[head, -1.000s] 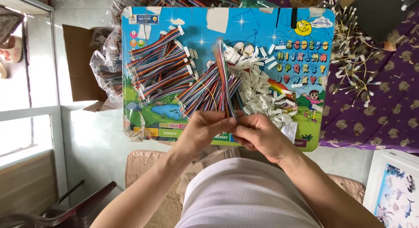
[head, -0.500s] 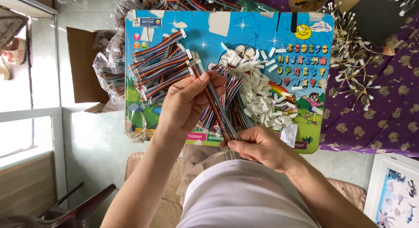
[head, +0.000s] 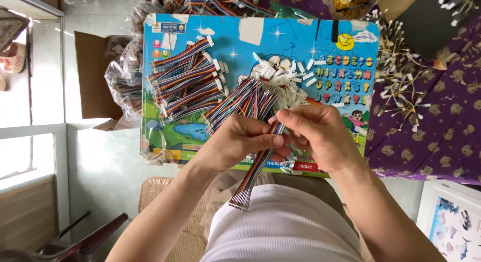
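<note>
Beyond the grip lay white plastic connectors [head: 280, 84] on a colourful children's picture board [head: 300, 36]. Left hand [head: 240, 139] and right hand [head: 315, 134] both pinched one multicoloured flat ribbon cable [head: 253, 177], hanging below the grip.

colourful board [head: 300, 36], ribbon cables [head: 185, 81], white connectors [head: 285, 79]

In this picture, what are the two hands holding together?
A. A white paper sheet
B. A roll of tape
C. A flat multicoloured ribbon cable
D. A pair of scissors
C: the left hand and the right hand both pinch one flat multicoloured ribbon cable, whose free end hangs down toward the person's lap, above the colourful picture board.
</note>
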